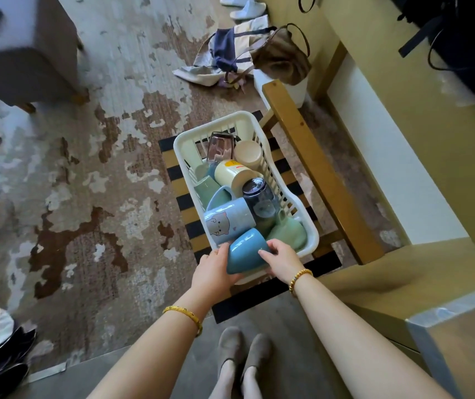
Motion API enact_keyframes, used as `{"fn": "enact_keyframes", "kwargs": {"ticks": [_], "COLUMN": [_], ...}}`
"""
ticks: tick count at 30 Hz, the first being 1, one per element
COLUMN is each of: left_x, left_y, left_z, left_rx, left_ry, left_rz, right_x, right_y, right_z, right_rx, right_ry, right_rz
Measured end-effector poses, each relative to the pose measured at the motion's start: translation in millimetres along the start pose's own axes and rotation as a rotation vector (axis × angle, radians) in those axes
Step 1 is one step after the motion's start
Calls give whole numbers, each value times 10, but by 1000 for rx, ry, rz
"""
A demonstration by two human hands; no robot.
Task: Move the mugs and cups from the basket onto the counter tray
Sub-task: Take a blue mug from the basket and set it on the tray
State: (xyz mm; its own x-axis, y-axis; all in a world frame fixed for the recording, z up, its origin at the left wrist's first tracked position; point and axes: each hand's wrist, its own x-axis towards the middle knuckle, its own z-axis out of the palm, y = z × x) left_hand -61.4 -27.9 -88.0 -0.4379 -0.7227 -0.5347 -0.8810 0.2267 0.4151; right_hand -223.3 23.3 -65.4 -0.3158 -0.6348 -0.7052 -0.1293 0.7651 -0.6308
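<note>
Left hand [212, 269]: fingers curled round the left side of the blue mug [246, 250], thumb up against its wall, gripping it
Right hand [280, 259]: fingers [266, 252] bent over the right side of the same blue mug, thumb underneath, so both hands hold one mug between them
Blue mug: lying on its side at the near end of the basket [311, 226], its open mouth over the near rim
Basket: one, white, slatted plastic, sitting on a striped black-and-yellow stool [185, 203]
Cat mug [229, 221]: one, pale blue with a cat drawing, on its side in the basket, touching the blue mug
Green mugs: one at the basket's near right corner [289, 233], one against its left wall [207, 187]; a further blue-grey cup [220, 197] lies between the left one and the cat mug
Dark glass [259, 198]: one, on its side mid-basket, by the right wall
Cream mug [232, 174]: one, with a yellow and red print, mid-basket
Beige cup [247, 154]: one, at the basket's far right
Clear glass [221, 146]: one, at the basket's far end, left of the beige cup
Bracelets: two, one on each wrist
Bags [247, 53]: a heap on the floor beyond the basket
</note>
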Motion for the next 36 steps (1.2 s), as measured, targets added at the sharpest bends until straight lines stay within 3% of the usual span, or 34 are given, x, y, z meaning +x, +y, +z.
{"fn": "enact_keyframes", "kwargs": {"ticks": [8, 24, 36], "left_x": [-19, -229, -473], "left_y": [-13, 221, 598], "left_z": [-37, -306, -794], "left_rx": [127, -238, -945], "left_ry": [77, 70, 39], "left_rz": [69, 116, -4], "right_x": [-39, -296, -702], "right_y": [71, -111, -468], "right_z": [-46, -311, -621], "right_rx": [141, 158, 480], "right_ry": [-80, -71, -37], "right_rz": [2, -89, -13]}}
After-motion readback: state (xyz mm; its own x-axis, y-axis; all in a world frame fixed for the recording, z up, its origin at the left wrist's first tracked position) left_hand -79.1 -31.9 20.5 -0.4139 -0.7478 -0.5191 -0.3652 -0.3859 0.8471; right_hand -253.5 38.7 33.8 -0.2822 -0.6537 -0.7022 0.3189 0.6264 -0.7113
